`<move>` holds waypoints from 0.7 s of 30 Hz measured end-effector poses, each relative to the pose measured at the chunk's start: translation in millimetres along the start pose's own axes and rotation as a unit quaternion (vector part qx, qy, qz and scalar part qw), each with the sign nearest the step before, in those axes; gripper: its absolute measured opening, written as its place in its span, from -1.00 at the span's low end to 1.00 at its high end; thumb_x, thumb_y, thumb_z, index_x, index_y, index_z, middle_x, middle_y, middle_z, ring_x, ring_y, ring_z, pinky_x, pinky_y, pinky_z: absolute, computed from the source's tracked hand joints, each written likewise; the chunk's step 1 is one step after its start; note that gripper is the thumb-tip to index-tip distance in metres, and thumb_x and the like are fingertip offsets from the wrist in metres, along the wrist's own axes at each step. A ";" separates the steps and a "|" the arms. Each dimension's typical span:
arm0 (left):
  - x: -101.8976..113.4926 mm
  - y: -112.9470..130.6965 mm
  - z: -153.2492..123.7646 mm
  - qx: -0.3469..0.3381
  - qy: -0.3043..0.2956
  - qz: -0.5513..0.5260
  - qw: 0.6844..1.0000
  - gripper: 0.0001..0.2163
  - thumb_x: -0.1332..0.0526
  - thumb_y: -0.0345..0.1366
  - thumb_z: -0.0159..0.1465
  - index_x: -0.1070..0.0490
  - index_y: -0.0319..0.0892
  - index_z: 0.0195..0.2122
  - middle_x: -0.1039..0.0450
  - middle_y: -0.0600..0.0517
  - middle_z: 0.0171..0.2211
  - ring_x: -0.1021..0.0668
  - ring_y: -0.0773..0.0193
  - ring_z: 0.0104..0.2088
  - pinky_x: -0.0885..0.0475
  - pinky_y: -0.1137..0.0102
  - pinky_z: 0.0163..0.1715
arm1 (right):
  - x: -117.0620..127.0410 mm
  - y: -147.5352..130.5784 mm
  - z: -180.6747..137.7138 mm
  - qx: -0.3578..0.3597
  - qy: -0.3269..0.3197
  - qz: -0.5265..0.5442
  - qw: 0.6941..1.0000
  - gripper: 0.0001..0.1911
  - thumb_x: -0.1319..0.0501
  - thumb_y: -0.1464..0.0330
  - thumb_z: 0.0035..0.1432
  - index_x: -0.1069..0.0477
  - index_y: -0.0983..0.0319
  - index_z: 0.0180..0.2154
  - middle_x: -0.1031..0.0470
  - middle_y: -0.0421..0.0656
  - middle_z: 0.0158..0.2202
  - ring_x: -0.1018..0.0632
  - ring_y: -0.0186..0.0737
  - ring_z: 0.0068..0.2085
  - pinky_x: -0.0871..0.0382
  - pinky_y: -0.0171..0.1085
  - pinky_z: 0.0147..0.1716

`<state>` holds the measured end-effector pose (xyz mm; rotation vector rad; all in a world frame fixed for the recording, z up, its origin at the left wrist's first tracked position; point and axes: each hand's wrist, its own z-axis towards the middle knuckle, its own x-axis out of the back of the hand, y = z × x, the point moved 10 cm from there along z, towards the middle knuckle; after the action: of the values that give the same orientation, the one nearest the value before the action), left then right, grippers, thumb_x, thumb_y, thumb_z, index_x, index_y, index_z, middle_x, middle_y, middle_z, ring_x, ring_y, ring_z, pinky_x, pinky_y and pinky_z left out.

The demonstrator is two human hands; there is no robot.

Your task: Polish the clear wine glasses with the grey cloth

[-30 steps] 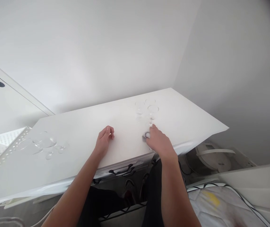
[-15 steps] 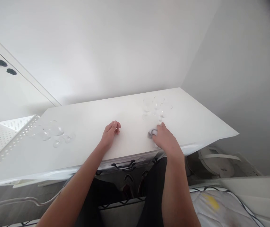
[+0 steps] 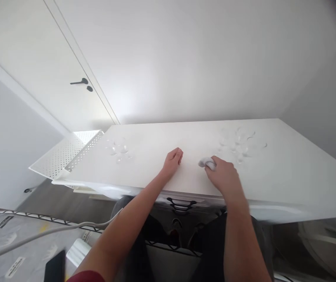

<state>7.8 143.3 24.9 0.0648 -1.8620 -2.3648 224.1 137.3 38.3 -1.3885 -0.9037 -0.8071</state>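
A bunched pale grey cloth (image 3: 207, 163) is pinched in the fingers of my right hand (image 3: 225, 175), low over the white dresser top (image 3: 156, 135). My left hand (image 3: 172, 160) rests on the same surface to the left, its fingers curled closed with no object visible in them. Beyond my right hand stands a group of clear stemmed glasses (image 3: 238, 144), faint and partly blurred against the white. Farther left is another cluster of clear glasses (image 3: 119, 148). Neither hand touches the glasses.
Below the dresser's front edge is a black drawer handle (image 3: 182, 204). A white perforated rack (image 3: 68, 150) adjoins the left end. A white cable (image 3: 76, 226) runs under my left arm. At lower left, a dark phone (image 3: 55, 267) lies on a patterned mattress-like surface (image 3: 23, 239).
My view has swung left, bringing in more of the door and the mattress-like surface. The cloth stays in my right hand and shows more fully. My left fingers are curled tighter.
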 end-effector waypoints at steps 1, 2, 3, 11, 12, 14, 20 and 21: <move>5.4 6.9 -3.3 -0.015 0.025 0.005 1.000 -0.49 -0.12 0.18 0.42 -0.17 -0.12 -0.47 -0.13 0.10 -0.51 -0.23 0.31 -0.48 -0.19 0.36 -0.44 | -8.8 -11.1 3.1 0.025 0.005 0.000 1.000 -0.85 -0.15 0.25 0.30 -0.46 0.13 -0.20 -0.53 -0.09 -0.32 -0.47 -0.12 -0.35 -0.13 -0.26 -0.40; 12.5 13.8 -7.5 -0.032 0.057 0.004 0.998 -0.49 -0.12 0.19 0.42 -0.15 -0.11 -0.47 -0.11 0.10 -0.51 -0.21 0.31 -0.48 -0.17 0.36 -0.46 | -17.7 -17.9 6.0 0.035 0.007 -0.008 0.999 -0.84 -0.14 0.24 0.32 -0.45 0.14 -0.20 -0.52 -0.10 -0.33 -0.47 -0.13 -0.35 -0.10 -0.26 -0.40; 20.6 19.9 -12.5 -0.048 0.090 -0.002 0.995 -0.49 -0.13 0.19 0.42 -0.13 -0.10 -0.47 -0.10 0.10 -0.52 -0.19 0.31 -0.49 -0.16 0.36 -0.47 | -25.0 -21.6 8.6 0.036 0.011 -0.023 0.999 -0.82 -0.13 0.22 0.34 -0.44 0.15 -0.20 -0.51 -0.10 -0.34 -0.46 -0.13 -0.36 -0.08 -0.27 -0.41; 135.3 5.9 -70.6 -0.031 0.409 -0.155 0.899 -0.71 -0.21 0.04 0.40 -0.19 0.00 -0.09 -0.18 0.22 -0.54 -0.26 0.38 -0.59 -0.16 0.48 -0.59 | -36.6 -24.5 13.8 0.047 0.033 -0.082 0.995 -0.76 -0.09 0.15 0.41 -0.40 0.15 -0.19 -0.51 -0.11 -0.34 -0.49 -0.13 -0.36 -0.05 -0.27 -0.42; 149.3 2.2 -77.8 -0.028 0.431 -0.165 0.887 -0.70 -0.21 0.01 0.40 -0.16 0.02 -0.05 -0.17 0.24 -0.55 -0.26 0.39 -0.60 -0.16 0.49 -0.59 | -36.5 -25.1 13.3 0.050 0.032 -0.085 0.995 -0.77 -0.09 0.16 0.41 -0.40 0.15 -0.18 -0.51 -0.11 -0.34 -0.50 -0.13 -0.35 -0.05 -0.27 -0.41; 172.0 -1.4 -87.7 -0.027 0.448 -0.167 0.878 -0.68 -0.17 0.00 0.40 -0.11 0.05 0.04 -0.21 0.25 -0.54 -0.29 0.39 -0.61 -0.20 0.49 -0.57 | -36.3 -26.7 12.0 0.053 0.030 -0.089 0.994 -0.77 -0.09 0.17 0.41 -0.40 0.15 -0.18 -0.52 -0.11 -0.33 -0.51 -0.13 -0.34 -0.06 -0.27 -0.40; 197.1 -15.0 -83.4 0.021 0.427 -0.212 0.879 -0.42 -0.11 0.06 0.42 0.06 0.02 0.36 -0.59 0.06 -0.36 -0.44 0.34 -0.59 -0.38 0.41 -0.46 | -33.8 -32.5 6.4 0.057 0.030 -0.098 0.993 -0.77 -0.07 0.18 0.44 -0.38 0.17 -0.18 -0.52 -0.11 -0.32 -0.50 -0.16 -0.36 -0.08 -0.28 -0.41; 196.6 -16.8 -78.4 0.029 0.418 -0.227 0.879 -0.39 -0.11 0.08 0.43 0.08 0.00 0.39 -0.62 0.01 -0.33 -0.46 0.33 -0.58 -0.38 0.41 -0.45 | -33.4 -33.2 5.7 0.057 0.030 -0.099 0.993 -0.77 -0.07 0.19 0.44 -0.38 0.17 -0.18 -0.52 -0.11 -0.31 -0.50 -0.16 -0.36 -0.09 -0.27 -0.41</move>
<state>-179.2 46.1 -0.7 1.4147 -1.5436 -1.9595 179.1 140.2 23.4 -1.1821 -1.0366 -0.9274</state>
